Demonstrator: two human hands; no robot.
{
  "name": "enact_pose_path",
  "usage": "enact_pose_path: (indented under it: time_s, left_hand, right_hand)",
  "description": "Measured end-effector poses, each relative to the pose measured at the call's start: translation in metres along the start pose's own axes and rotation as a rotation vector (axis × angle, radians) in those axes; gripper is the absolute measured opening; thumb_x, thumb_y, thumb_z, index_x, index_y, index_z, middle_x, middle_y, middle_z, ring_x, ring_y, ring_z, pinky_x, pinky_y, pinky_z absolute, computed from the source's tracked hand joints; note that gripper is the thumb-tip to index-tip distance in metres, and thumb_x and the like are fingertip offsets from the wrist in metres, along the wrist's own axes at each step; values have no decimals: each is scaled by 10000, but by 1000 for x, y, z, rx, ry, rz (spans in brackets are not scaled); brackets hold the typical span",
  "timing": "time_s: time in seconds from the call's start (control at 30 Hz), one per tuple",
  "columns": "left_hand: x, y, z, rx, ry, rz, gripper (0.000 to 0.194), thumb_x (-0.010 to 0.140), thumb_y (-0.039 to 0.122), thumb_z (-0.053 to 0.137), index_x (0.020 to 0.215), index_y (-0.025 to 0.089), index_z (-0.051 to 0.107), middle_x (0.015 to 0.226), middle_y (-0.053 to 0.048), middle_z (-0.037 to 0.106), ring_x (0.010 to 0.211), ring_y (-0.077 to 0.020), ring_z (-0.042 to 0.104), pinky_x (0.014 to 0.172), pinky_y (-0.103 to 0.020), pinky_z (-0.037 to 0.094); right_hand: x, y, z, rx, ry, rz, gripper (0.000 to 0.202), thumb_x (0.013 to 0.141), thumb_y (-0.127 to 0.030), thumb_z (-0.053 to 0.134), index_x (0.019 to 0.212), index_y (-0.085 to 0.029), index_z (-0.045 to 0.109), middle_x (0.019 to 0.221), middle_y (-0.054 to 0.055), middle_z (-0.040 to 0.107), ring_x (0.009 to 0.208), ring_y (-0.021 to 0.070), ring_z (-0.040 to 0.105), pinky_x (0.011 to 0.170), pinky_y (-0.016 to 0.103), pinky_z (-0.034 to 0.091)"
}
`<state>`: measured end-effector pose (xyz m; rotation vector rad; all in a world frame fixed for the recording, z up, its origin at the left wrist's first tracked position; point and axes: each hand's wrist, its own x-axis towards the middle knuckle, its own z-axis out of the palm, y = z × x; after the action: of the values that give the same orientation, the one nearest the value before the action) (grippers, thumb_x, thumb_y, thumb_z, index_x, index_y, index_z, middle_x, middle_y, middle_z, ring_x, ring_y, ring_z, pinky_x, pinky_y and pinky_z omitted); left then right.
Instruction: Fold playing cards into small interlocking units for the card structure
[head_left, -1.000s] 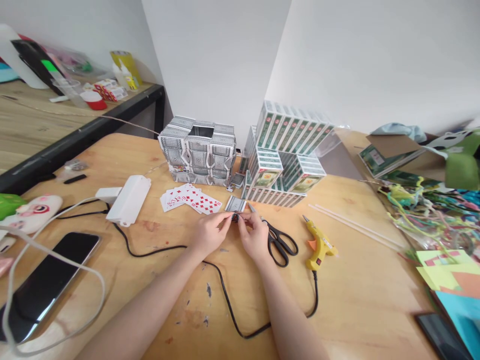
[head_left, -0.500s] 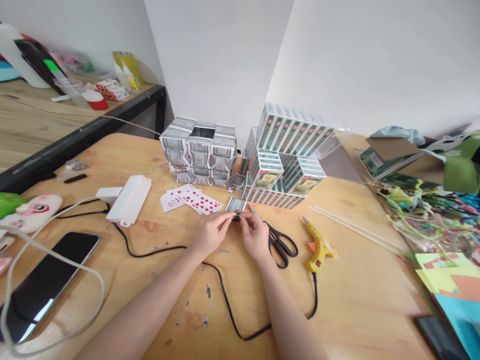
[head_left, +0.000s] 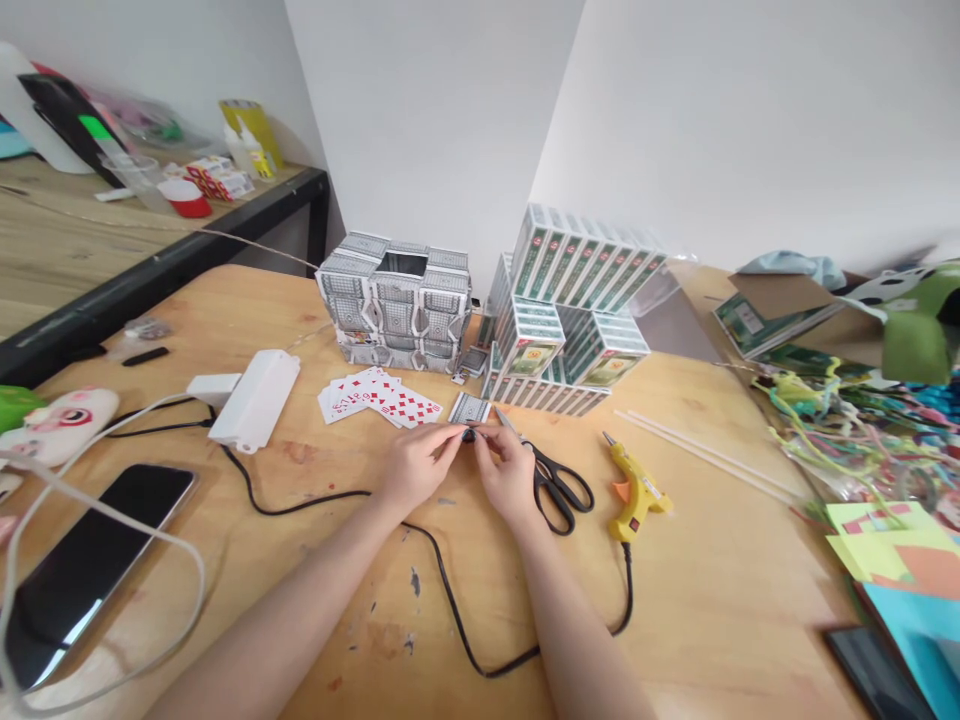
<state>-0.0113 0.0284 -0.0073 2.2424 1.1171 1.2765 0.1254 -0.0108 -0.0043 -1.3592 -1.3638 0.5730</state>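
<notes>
My left hand (head_left: 420, 460) and my right hand (head_left: 506, 467) meet above the table, fingertips pinched together on a small dark piece (head_left: 469, 435); its kind is mostly hidden by the fingers. Just beyond the fingertips lies a patterned playing card (head_left: 470, 408), back side up. Black-handled scissors (head_left: 559, 485) rest beside my right hand, their blades partly behind it. Left of the card, several face-up playing cards (head_left: 382, 395) are fanned out. Behind them stands a box-like structure (head_left: 397, 305) covered in folded playing cards, with a square opening on top.
Stacked card boxes (head_left: 570, 310) stand at the back. A yellow glue gun (head_left: 636, 490) lies at the right, its black cord (head_left: 450, 590) passing under my forearms. White glue sticks (head_left: 705, 455), a white power box (head_left: 256, 400), a phone (head_left: 97, 560) and coloured paper (head_left: 892, 560) lie around.
Both hands keep their pinch on the small dark piece, with only slight finger movement. The whole view has shifted a little; the things on the table stay put.
</notes>
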Motion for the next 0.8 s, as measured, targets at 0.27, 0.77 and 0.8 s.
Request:
enact_pose_path:
  time_s: [0.27,0.77,0.8]
  left_hand:
    - [-1,0,0,52,8,24,185,826,213,496,916,212,658,844,-34,708,752,-152,656,718,-283,519]
    - [1,-1,1,2,-59,-23,206,845,224,462,942,209,643,876,-54,690,808,-164,635,753,-306,515]
    - [1,-1,1,2,-60,-23,203,846,229,463,935,207,644,868,-54,691,800,-163,636,746,-304,514]
  right_hand:
    - [-2,0,5,-75,57,-16,157,823,-260,475,874,-201,611,878,66,689,758,168,656,705,296,544]
    - [2,2,1,-79,44,22,182,826,-263,472,888,-208,634,861,50,695,732,169,661,679,281,545]
    - [1,3,1,-77,45,22,185,825,-261,474,900,-208,634,872,52,696,740,171,663,686,283,545]
